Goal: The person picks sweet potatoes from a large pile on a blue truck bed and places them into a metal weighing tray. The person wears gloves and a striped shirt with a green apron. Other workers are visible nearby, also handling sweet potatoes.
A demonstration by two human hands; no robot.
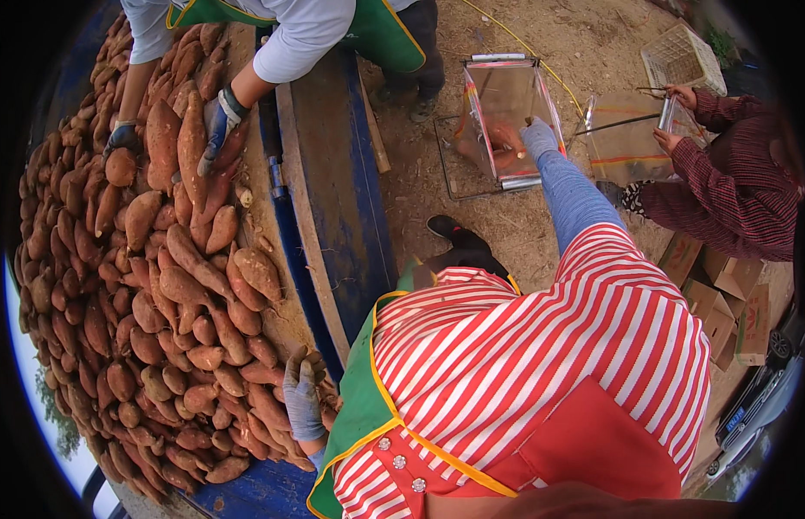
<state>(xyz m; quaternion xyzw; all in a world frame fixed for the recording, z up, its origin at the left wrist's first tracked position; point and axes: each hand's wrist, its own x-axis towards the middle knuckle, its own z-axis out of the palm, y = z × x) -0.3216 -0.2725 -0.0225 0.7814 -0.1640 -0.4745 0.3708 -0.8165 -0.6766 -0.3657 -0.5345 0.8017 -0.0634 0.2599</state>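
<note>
My left hand (303,396), in a grey glove with soiled fingertips, rests at the near right edge of a large heap of sweet potatoes (182,285). Its fingers are apart, and I see nothing held in them. My right hand (540,137), gloved in grey below a blue sleeve, reaches over a clear plastic bag (506,84) stretched open on a metal frame (449,175). Several sweet potatoes (503,136) show inside the bag. A small brown tip appears at the right fingers; whether they grip something is unclear.
Across the heap, a co-worker's gloved hands (222,126) touch large sweet potatoes. At right another person (733,162) handles a second plastic bag (626,136). A blue metal side rail (337,162) borders the heap. Cardboard boxes (720,298) and a plastic crate (684,58) stand at right.
</note>
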